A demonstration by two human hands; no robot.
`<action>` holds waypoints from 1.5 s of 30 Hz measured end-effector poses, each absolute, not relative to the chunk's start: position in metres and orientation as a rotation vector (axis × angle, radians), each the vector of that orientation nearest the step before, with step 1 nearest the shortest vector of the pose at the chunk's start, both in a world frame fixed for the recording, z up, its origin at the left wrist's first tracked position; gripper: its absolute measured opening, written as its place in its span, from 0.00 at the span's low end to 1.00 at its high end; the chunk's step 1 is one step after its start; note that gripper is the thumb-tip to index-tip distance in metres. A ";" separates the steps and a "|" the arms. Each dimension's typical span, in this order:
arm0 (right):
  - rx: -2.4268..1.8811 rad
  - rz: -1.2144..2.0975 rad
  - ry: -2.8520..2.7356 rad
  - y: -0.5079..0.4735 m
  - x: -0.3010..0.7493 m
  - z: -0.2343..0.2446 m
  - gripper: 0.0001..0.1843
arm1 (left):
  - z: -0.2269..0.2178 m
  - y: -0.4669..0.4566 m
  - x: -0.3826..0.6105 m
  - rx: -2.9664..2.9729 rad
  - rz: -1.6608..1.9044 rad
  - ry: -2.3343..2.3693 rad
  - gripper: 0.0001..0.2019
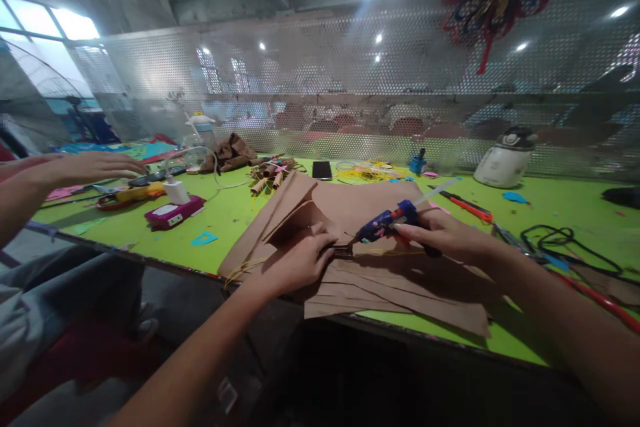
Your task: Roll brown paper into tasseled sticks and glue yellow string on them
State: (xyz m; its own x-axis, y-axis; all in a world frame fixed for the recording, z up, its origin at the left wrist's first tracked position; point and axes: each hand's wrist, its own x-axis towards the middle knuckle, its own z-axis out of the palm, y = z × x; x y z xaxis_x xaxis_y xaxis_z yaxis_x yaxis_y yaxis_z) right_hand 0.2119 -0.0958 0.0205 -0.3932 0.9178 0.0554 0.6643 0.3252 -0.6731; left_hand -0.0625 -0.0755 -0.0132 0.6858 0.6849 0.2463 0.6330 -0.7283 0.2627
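Observation:
My right hand (445, 235) is closed around a blue hot glue gun (387, 221), with a clear glue stick (439, 191) poking out of its back. The nozzle points left and down at a small dark rolled piece (341, 251). My left hand (297, 260) pinches that piece at its left end, fingers curled. Both hands rest over a spread of brown paper sheets (380, 280) lying on the green table (230, 210).
A co-worker's hand (95, 165) reaches over the table at far left, near a pink device (173, 212) with a white charger (176, 191). Brown paper rolls (267, 177), a phone (321, 169), a white appliance (504, 159), red-handled tool (467, 205) and black cables (565, 243) lie around.

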 end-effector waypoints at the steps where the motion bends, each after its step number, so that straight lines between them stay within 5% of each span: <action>1: -1.393 0.795 -2.157 -0.096 0.212 0.020 0.27 | -0.012 -0.076 -0.063 2.738 0.496 1.092 0.14; 45: -1.518 0.631 -2.177 -0.096 0.211 0.017 0.29 | -0.017 -0.073 -0.059 2.642 0.489 1.328 0.14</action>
State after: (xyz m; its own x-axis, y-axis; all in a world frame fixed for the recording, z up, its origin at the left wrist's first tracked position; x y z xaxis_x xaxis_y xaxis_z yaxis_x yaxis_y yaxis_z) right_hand 0.2112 -0.0959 0.0168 -0.3228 0.9436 0.0740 0.7577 0.3045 -0.5772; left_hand -0.0592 -0.0725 -0.0167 0.5565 0.8004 0.2227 0.7534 -0.5992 0.2708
